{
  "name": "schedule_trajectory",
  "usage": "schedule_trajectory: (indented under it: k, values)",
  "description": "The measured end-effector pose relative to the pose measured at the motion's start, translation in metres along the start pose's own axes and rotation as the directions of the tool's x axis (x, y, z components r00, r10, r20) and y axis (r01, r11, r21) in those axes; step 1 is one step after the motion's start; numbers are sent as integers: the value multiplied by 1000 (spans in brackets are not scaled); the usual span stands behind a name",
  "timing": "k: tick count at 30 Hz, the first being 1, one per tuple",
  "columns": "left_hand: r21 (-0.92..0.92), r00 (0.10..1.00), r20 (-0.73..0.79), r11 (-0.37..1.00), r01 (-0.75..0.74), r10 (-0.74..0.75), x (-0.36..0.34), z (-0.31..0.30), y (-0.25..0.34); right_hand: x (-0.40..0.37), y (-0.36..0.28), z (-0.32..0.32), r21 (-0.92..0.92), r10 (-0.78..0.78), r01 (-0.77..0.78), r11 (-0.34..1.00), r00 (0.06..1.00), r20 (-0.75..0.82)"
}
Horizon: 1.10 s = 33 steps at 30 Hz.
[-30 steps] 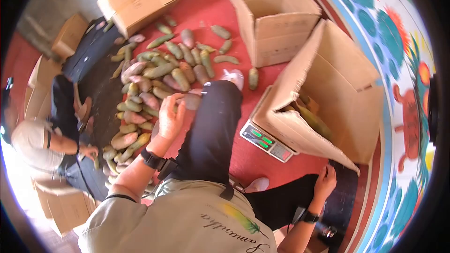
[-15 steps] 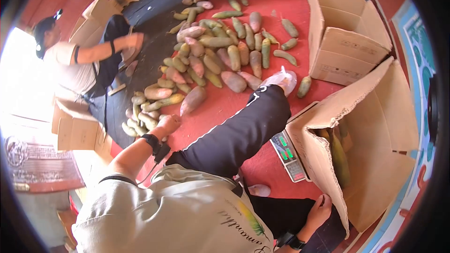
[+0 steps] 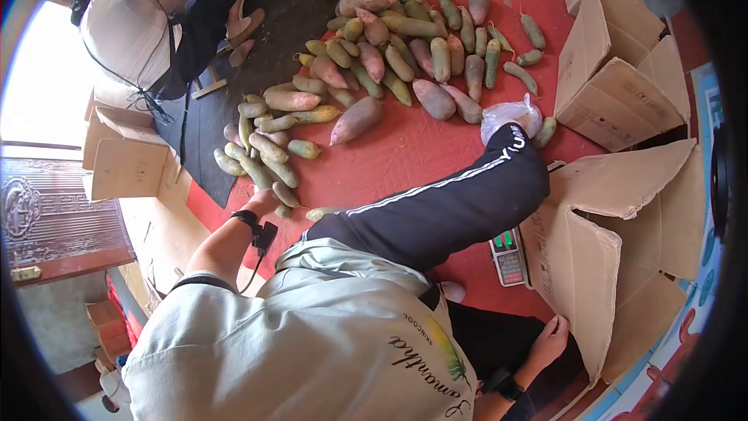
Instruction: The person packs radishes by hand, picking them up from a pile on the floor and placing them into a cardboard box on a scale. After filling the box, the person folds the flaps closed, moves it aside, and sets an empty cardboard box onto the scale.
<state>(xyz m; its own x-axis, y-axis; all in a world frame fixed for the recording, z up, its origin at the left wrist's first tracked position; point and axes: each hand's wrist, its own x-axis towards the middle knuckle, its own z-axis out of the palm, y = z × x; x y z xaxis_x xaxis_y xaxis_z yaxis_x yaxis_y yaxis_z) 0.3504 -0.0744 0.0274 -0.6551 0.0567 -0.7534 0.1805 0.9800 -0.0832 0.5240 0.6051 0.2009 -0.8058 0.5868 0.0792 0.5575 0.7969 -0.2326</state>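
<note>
My left hand [image 3: 263, 201] is at the near edge of a heap of green and pink radishes. It touches a green radish [image 3: 259, 175], and a smaller radish [image 3: 285, 194] lies against its side; its fingertips are hidden, so I cannot see whether they grip. On the right, my right hand [image 3: 550, 340] has its thumb and fingers at the edge of an open cardboard box [image 3: 569, 265]. That box stands on a digital scale [image 3: 509, 261] with lit green digits, partly covered by my leg. The inside bottom of the box is hidden from here.
A second open carton [image 3: 623, 101] stands behind at the right. My bagged foot [image 3: 510, 115] rests beside the heap on the red floor covering [image 3: 405, 164]. Another person [image 3: 132, 39] sits at the far left by a black mat [image 3: 257, 54], with a carton [image 3: 125, 164] nearby.
My view has shifted, moving the heap up and rightward. My left hand has come in against the near radishes. My right hand stays at the box edge. The other person leans further away.
</note>
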Motion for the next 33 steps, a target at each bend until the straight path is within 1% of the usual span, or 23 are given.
schedule_trajectory:
  k: [2, 4, 6, 8, 9, 11, 13, 15, 16, 17, 19, 20, 21, 23, 24, 25, 26, 27, 28, 29, 31, 32, 33]
  values:
    - [-239, 991, 12, 962, 129, -130, 2, 7, -15, 3, -6, -1, -11, -12, 12, 1000, 1000, -5]
    - [-445, 968, 35, 863, 239, -250, 5, 15, -27, 6, -9, 0, -55, -21, 21, 998, 1000, 15]
    - [-558, 941, 49, 773, 303, -334, 7, 29, -34, 9, -12, 0, -81, -22, 24, 996, 999, 26]
    - [-603, 907, 49, 711, 361, -419, 9, 40, -33, 15, -13, 1, -109, -26, 30, 994, 999, 40]
    - [-611, 907, 62, 703, 364, -416, 10, 41, -29, 17, -12, 2, -120, -20, 26, 992, 998, 54]
    - [-671, 890, 75, 638, 378, -449, 11, 34, -22, 19, -8, 4, -142, -17, 27, 990, 997, 72]
    - [-679, 881, 80, 622, 390, -466, 8, 21, -11, 23, -4, 5, -160, -54, 66, 985, 996, 78]
    - [-661, 866, 95, 619, 424, -491, 4, 9, -2, 23, -2, 6, -169, -49, 64, 984, 995, 91]
    - [-627, 890, 89, 669, 399, -447, 17, 26, -6, 24, -1, 6, -164, -40, 57, 985, 994, 102]
    - [-627, 892, 96, 669, 399, -443, 24, 31, -4, 24, 0, 8, -172, -40, 58, 983, 994, 104]
    - [-548, 936, 227, 759, 352, -270, 30, 22, 14, 22, 4, 10, -196, -69, 80, 977, 996, 65]
    - [-561, 926, 361, 766, 313, -114, 24, 6, 23, 21, 6, 10, -206, -63, 76, 976, 996, 69]
    - [-560, 924, 368, 769, 308, -103, 33, 25, 27, 21, 7, 10, -196, -78, 88, 977, 995, 57]
    - [-583, 960, 275, 787, 204, -46, 55, 77, 41, 20, 12, 10, -199, -90, 98, 975, 995, 48]
    - [-540, 954, 297, 816, 206, -45, 45, 55, 55, 20, 14, 11, -178, -71, 80, 981, 996, 57]
    - [-542, 953, 301, 816, 201, -35, 50, 58, 60, 20, 16, 10, -155, -53, 63, 986, 996, 65]
    - [-505, 956, 294, 852, 141, 16, 56, 65, 65, 19, 18, 8, -165, -50, 60, 985, 997, 65]
    - [-466, 955, 287, 882, 78, 68, 59, 66, 69, 20, 13, 6, -147, 5, 9, 989, 996, 92]
    - [-474, 942, 332, 873, 116, 55, 61, 65, 72, 21, 9, 6, -130, 59, -43, 991, 991, 118]
    - [-475, 941, 332, 873, 108, 65, 63, 61, 74, 22, 6, 5, -139, 64, -48, 989, 992, 113]
    - [-381, 910, 413, 913, 144, 29, 68, 54, 79, 22, 2, 4, -136, 43, -28, 990, 993, 109]
    - [-403, 915, 400, 906, 132, 45, 82, 85, 78, 22, 2, 2, -145, 52, -36, 989, 993, 108]
    - [-400, 914, 403, 908, 127, 50, 81, 84, 80, 22, 2, 2, -178, 29, -11, 984, 994, 104]
